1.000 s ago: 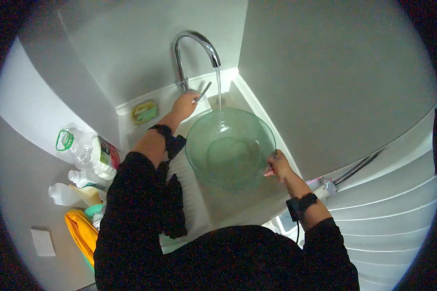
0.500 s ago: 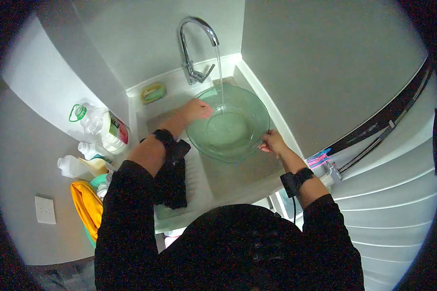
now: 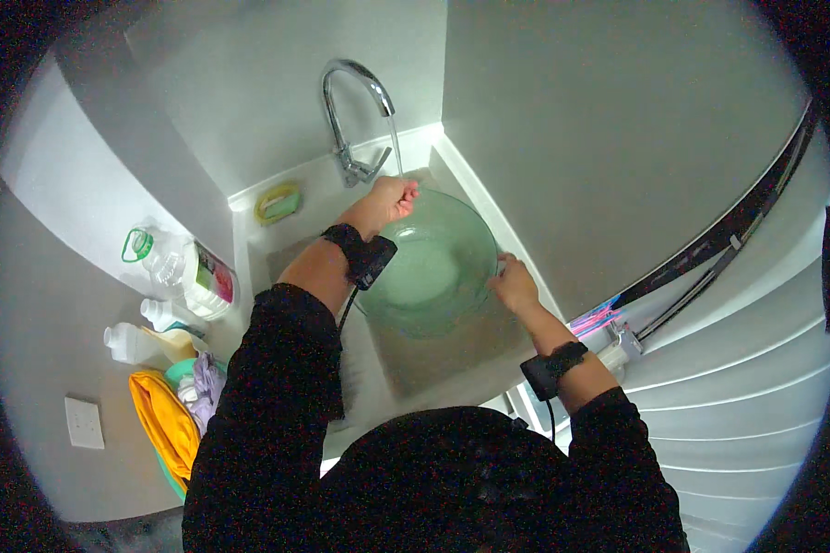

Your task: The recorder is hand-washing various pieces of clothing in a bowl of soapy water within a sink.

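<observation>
A clear greenish basin (image 3: 443, 309) with water in it stands in the sink. My right hand (image 3: 515, 284) pinches its rim on the right side. At the far left of the basin, my left hand (image 3: 395, 198) is where the water stream comes down, its fingers curled; whether they hold anything is hidden. Water runs in a thin stream from the chrome faucet (image 3: 360, 74).
A green and yellow soap dish (image 3: 278, 204) sits on the sink's back left ledge. To the left are a large clear jug (image 3: 189, 272), white bottles (image 3: 129, 344) and an orange cloth (image 3: 161, 415). A grey wall panel (image 3: 609, 166) rises close on the right.
My left hand has moved away from over the basin's left part up to the running water, and its fingers are curled. My right hand still holds the rim. The whole view has shifted slightly.
</observation>
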`<action>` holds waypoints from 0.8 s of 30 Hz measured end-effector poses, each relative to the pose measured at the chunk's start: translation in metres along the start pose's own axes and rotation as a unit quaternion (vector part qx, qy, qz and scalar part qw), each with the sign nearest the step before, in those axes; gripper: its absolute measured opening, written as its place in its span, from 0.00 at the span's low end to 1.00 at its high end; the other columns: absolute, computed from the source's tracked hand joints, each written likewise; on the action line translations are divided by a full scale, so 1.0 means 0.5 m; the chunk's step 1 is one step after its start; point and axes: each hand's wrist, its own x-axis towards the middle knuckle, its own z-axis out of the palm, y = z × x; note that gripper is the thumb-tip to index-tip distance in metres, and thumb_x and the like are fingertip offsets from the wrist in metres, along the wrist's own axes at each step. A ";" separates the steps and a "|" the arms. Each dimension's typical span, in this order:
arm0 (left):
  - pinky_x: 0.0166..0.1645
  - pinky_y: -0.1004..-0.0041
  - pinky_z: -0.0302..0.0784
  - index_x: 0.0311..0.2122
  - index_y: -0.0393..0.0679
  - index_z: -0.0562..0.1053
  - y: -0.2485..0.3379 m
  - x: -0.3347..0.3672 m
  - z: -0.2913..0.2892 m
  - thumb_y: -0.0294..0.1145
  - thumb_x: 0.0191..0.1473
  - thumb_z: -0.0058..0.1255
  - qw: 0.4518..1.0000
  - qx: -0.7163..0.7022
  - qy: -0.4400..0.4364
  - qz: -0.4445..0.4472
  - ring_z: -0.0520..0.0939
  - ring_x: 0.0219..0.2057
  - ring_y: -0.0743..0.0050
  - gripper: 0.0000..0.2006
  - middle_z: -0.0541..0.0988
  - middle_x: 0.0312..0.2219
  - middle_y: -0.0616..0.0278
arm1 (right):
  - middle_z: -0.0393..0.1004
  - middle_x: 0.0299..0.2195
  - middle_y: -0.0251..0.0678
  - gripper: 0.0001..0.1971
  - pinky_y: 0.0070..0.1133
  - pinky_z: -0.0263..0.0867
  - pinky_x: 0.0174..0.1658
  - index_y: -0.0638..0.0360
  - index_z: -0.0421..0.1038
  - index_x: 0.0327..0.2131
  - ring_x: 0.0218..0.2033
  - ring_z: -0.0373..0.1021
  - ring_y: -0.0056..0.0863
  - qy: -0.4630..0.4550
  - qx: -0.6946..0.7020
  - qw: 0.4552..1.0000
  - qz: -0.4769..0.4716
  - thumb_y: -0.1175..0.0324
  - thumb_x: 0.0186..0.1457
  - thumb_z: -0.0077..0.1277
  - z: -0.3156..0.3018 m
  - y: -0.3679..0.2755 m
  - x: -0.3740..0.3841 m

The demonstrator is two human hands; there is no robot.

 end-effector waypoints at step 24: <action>0.18 0.67 0.64 0.31 0.41 0.76 0.022 0.146 -0.028 0.30 0.57 0.42 0.900 0.352 0.024 0.257 0.70 0.17 0.67 0.10 0.73 0.19 0.62 | 0.74 0.37 0.48 0.21 0.29 0.74 0.45 0.68 0.60 0.49 0.40 0.75 0.36 -0.275 0.648 0.691 0.166 0.57 0.67 0.34 0.032 -0.345 0.257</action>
